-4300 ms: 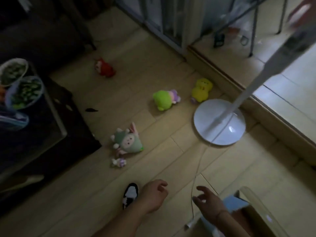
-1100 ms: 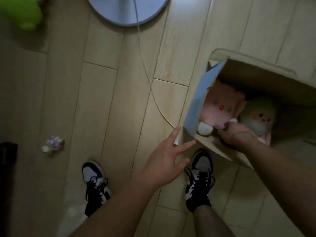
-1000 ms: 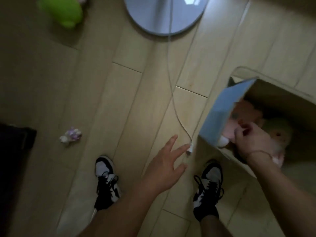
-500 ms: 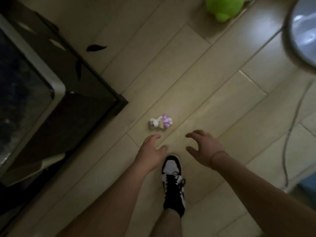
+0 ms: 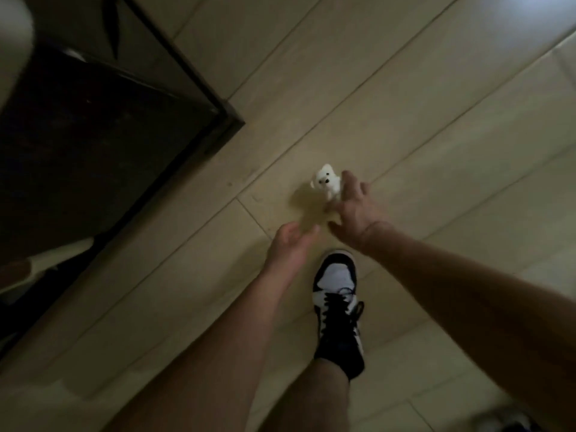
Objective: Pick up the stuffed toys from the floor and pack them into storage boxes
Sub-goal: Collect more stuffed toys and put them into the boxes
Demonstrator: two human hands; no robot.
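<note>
Shifted forward over the last half second: both grips, earlier short of the small white toy (image 5: 325, 182), now right at it, with the view dropped closer to the floor (image 5: 436, 120). Shows the toy's white head up and its purple part gone from sight, hidden behind the right fingers or turned away; cannot tell which.

From the left: dark low cabinet (image 5: 93, 145) filling the floor's left side, its corner pointing toward the toy and well apart from it. Next, left grip (image 5: 291, 244), near the toy's lower left, fingers loosely curled, holding nothing, not touching the toy. Then the toy itself, on or just off the floor near mid-view, with a soft shadow to its lower left that hints at a slight lift; not certain. Below it, black-and-white shoe (image 5: 338, 304), toe pointing at the two grips. Right of the toy, right grip (image 5: 355, 210), forefinger stretched along the toy's right side and touching it, thumb lower and spread away; cannot tell whether closed on the toy or only pressed against it.

Means, as a judgement: pickup of this toy under way, not finished. Calls next for a firm pinch, a lift, then a carry to a storage box, none in view here. Small and light, so likely to roll or slip from a loose hold.
</note>
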